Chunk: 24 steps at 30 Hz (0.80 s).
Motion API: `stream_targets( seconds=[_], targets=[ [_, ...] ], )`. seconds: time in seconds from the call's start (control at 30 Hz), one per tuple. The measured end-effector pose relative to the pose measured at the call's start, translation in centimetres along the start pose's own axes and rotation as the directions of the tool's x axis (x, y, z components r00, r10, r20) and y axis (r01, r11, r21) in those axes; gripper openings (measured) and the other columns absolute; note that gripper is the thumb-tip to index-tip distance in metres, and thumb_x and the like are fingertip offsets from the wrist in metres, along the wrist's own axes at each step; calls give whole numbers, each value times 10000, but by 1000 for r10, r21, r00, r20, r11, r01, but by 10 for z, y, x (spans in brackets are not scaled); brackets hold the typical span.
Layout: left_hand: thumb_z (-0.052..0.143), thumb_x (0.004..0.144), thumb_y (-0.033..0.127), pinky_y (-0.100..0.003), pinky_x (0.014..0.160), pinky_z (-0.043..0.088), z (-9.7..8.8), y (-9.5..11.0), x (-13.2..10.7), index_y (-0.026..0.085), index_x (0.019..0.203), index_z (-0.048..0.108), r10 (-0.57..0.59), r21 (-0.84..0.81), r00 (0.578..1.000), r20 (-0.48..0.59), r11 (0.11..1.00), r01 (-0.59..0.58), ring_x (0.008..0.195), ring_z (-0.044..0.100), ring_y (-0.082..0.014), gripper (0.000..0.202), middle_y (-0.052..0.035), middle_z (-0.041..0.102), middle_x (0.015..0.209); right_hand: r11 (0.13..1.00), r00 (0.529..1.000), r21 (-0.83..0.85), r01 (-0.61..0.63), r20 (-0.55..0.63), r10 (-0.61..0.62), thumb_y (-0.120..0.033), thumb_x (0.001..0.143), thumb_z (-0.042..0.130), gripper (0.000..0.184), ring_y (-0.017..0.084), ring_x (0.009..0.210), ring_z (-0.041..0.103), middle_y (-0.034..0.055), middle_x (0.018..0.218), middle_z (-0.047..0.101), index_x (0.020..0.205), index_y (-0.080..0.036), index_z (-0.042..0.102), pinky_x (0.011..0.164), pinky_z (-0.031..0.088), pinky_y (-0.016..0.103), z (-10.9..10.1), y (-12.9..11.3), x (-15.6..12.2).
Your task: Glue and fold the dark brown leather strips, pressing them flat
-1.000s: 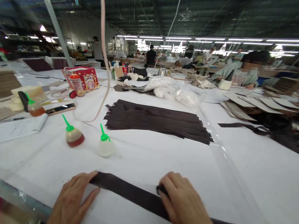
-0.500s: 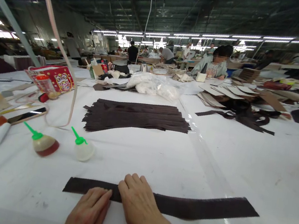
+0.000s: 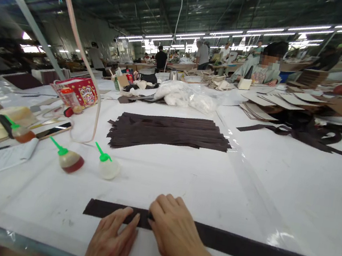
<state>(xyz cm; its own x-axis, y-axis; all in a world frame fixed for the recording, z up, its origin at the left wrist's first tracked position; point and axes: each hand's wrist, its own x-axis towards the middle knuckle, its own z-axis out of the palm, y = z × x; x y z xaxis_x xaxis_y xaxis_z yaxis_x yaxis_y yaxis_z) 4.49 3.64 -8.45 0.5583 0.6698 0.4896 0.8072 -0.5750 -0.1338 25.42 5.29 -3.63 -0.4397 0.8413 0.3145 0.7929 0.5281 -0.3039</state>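
A long dark brown strip, leather-like, lies across the white table in front of me. My left hand rests on its near edge, left of the middle, with thumb and forefinger a little apart. Just to the right, my right hand has its fingers curled down over the strip, closed on it. Under those fingertips a small dark bit shows, perhaps a raised part of the strip; its exact shape is hidden. Farther back lies a pile of similar dark strips, stacked roughly side by side.
Left of the pile stand a squeeze bottle of reddish-brown liquid and a pale one, both green-tipped. Paper, a phone and a red bag lie further left. Plastic-wrapped white material sits behind. A person works beyond.
The view has shifted, so the table things appear farther right. The strip's right end now slants down toward me. My left thumb and forefinger have spread slightly; both hands stay at the strip.
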Motion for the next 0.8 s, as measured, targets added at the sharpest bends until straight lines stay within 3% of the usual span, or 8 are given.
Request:
stream_targets(
  seconds=[0.07,0.13,0.27,0.33,0.43,0.53,0.6,0.8],
  targets=[
    [496,916,239,-341,868,514,-1,-2,-2,182,1230,585,37,-7,999,20,999,-36,1029,583,-226,331,-91,626,1129,1000,999,-2,13,33,-13,-75,841,560,129,209,833,482,15,900,564,853,-200,530,754,319,339,20,-10,13],
    [488,920,235,-329,861,513,-2,-3,-3,175,1251,570,47,-22,998,35,999,-46,1009,588,-218,346,-76,644,1104,999,997,-31,-34,65,36,-36,826,544,167,216,862,491,17,916,571,864,-199,539,768,322,344,27,4,2],
    [469,921,224,-347,847,507,-2,-3,-3,193,1254,571,10,-47,1000,11,999,-9,994,588,-229,350,-64,655,1100,960,973,-186,-209,57,222,1,801,534,199,231,825,489,35,885,568,836,-194,555,750,304,364,-7,66,-52],
    [476,920,225,-349,856,500,-2,-1,-2,195,1249,577,-3,-49,1000,6,999,3,994,586,-231,345,-62,659,1094,934,963,-245,-261,6,271,-3,800,531,190,229,766,470,42,835,552,792,-192,546,714,290,365,-25,78,-64],
    [472,922,217,-348,861,495,-3,1,-1,189,1244,581,-3,-33,1000,3,999,3,987,586,-228,341,-64,661,1093,964,977,-159,-212,-39,208,-64,823,569,141,225,777,467,37,846,550,800,-200,538,714,293,360,-22,49,-41],
    [453,921,204,-345,847,498,-4,-1,-2,174,1228,590,23,-21,1000,-4,1000,-23,974,590,-223,338,-68,665,1078,997,998,-46,-61,-13,61,-132,852,592,92,217,824,485,22,885,566,841,-207,539,726,310,349,9,2,-3],
    [463,915,203,-337,847,498,-4,-3,-4,168,1238,584,49,-14,999,2,999,-49,981,589,-220,347,-67,664,1083,998,999,-54,-34,22,35,-120,849,594,103,217,845,494,15,900,573,857,-208,541,732,317,347,25,-4,6],
    [500,903,205,-323,881,494,1,-5,-8,184,1292,547,30,-36,999,30,999,-29,1015,584,-214,393,-63,652,1132,887,938,-311,-342,-53,343,-12,829,532,172,244,824,491,56,874,568,835,-183,545,728,308,374,-7,68,-40]
  ],
)
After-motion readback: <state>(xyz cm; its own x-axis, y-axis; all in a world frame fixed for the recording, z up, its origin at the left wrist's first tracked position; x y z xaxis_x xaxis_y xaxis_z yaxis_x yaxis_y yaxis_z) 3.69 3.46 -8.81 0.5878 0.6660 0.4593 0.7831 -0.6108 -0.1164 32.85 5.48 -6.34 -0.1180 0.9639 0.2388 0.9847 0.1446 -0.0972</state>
